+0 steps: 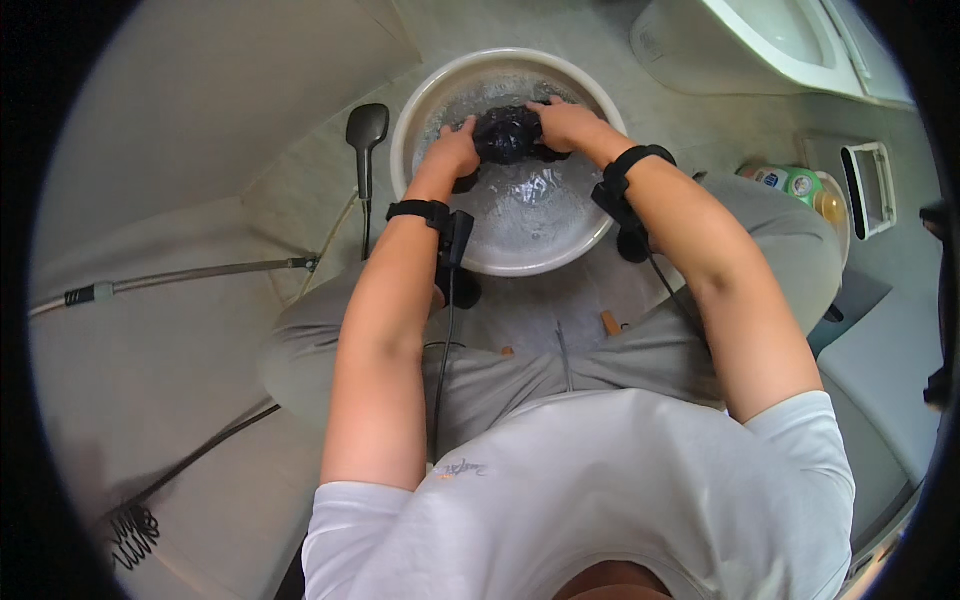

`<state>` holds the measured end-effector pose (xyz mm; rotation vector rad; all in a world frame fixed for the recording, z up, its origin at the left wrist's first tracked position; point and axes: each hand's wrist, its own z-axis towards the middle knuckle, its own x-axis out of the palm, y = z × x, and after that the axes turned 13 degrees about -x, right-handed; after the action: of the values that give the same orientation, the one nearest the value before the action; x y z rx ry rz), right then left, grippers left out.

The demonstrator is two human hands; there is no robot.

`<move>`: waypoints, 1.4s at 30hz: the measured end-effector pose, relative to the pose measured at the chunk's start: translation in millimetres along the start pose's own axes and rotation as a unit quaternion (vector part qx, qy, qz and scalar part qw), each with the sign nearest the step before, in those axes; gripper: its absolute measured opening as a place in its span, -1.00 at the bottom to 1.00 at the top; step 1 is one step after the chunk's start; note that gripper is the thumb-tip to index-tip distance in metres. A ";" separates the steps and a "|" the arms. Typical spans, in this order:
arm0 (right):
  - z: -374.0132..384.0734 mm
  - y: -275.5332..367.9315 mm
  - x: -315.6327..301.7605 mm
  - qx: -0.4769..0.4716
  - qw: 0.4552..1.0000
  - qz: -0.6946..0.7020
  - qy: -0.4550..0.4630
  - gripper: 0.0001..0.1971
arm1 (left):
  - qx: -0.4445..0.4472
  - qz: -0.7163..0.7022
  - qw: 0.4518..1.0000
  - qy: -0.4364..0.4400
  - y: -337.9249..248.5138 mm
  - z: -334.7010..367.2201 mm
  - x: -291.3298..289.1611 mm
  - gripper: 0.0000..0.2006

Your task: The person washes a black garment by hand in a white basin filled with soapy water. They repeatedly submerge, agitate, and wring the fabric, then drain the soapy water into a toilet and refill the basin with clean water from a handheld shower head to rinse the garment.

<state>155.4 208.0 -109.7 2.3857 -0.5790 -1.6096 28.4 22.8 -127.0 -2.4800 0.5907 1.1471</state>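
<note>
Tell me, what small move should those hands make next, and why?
Perhaps press the dark fabric down into the sudsy water: the left hand and right hand hold it at either side, and its shiny middle seems to bulge above the surface.

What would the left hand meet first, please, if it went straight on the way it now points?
First, probably the sudsy water beside the dark bundle that the left hand holds, then the basin's far rim; depth is hard to judge.

Soft, muted light glints off the water, with corners blackened.
</note>
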 end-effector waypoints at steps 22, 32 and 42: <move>-218.8 149.6 -331.9 -0.232 0.862 0.093 -0.441 -0.79 | 0.274 -0.536 0.755 -0.261 -35.1 -275.2 -295.2 -0.65; -217.6 146.3 -331.7 -0.267 0.843 0.021 -0.466 -0.81 | 0.326 -0.543 0.735 -0.241 -39.1 -282.0 -296.0 -0.62; -85.1 52.4 -130.7 -0.037 0.981 -0.004 -0.192 -0.49 | 0.073 -0.304 0.922 -0.229 10.1 -99.4 -114.8 -0.65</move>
<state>180.3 212.8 52.8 2.0355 -0.5605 -2.0751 19.0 -6.6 22.1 -1.9376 -0.2125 1.2822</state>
